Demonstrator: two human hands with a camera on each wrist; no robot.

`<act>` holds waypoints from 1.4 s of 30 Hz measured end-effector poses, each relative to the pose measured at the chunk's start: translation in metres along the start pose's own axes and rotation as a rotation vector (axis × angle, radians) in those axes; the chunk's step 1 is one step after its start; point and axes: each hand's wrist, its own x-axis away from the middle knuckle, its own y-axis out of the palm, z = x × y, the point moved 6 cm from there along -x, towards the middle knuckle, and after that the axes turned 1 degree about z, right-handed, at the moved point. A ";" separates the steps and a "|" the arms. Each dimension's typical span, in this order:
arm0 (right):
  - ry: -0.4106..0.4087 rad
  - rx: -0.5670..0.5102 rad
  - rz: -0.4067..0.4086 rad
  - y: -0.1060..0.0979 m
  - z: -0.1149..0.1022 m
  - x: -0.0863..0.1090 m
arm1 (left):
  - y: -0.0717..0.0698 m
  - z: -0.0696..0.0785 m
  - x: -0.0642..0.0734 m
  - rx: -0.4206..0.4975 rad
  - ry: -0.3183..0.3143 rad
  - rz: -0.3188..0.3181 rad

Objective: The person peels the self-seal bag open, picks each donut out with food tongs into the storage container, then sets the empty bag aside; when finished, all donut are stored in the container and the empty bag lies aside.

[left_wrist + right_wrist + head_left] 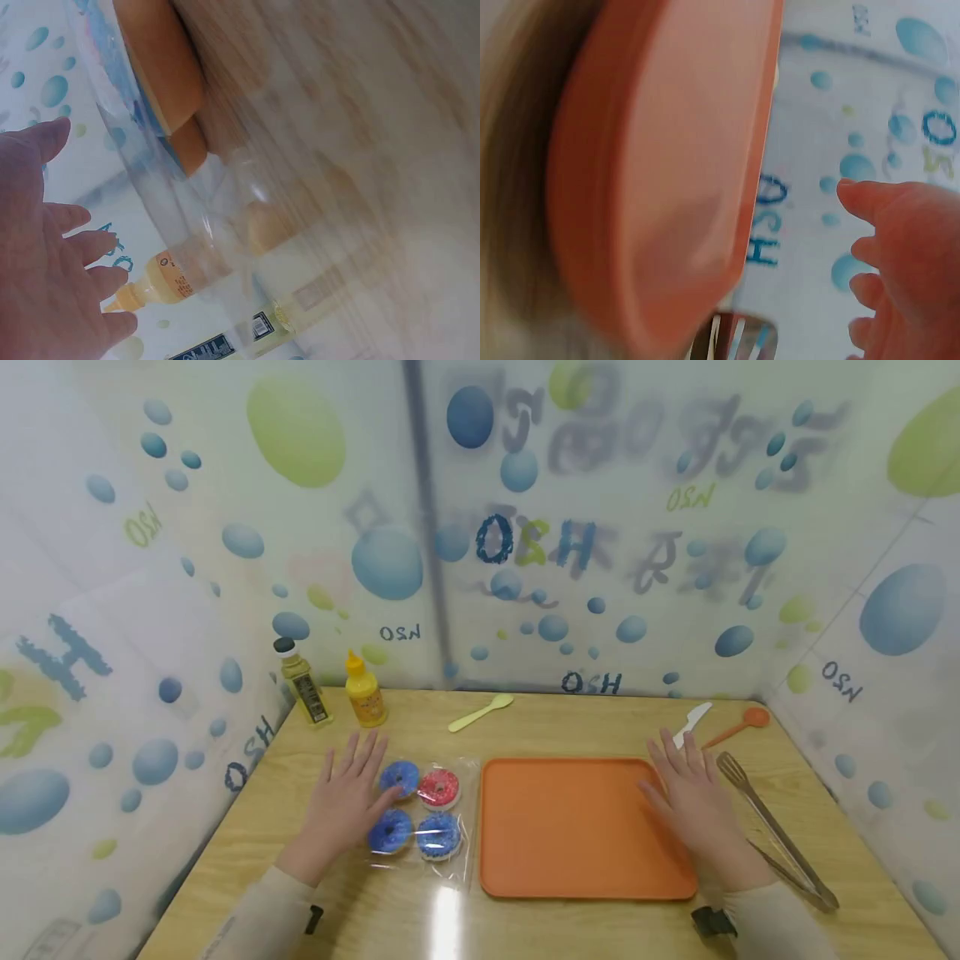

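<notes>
My left hand (341,806), fingers spread and holding nothing, is over the left edge of a clear plastic pack (467,852) of doughnuts. Three doughnuts have blue icing, such as the front right blue doughnut (438,837); the back right is a red doughnut (439,788). In the left wrist view, the spread left hand (56,255) appears beside the pack's clear side. My right hand (693,806), also with straight fingers and nothing in it, overlaps the right edge of an orange tray (577,827). The right wrist view shows that hand (907,262) beside the tray (690,150).
Behind the pack stand a yellow squeeze bottle (366,693) and a dark-capped oil bottle (306,689). A pale yellow spoon (480,713) lies behind the tray. At the right are a white knife (693,723), an orange spoon (750,720) and metal tongs (780,831).
</notes>
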 end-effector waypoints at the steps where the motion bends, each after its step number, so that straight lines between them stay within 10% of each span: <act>1: -0.018 0.004 0.004 0.001 -0.005 -0.002 | 0.000 -0.001 0.001 0.001 0.004 -0.002; 15: -0.239 -0.099 0.099 0.020 -0.091 -0.019 | -0.012 -0.017 0.009 0.109 0.113 0.099; 31: -0.405 -0.120 -0.116 0.050 -0.184 -0.027 | -0.006 -0.050 0.015 0.308 0.173 -0.188; 42: -0.532 -0.165 -0.158 0.060 -0.226 -0.027 | 0.002 -0.060 0.012 0.310 0.247 -0.232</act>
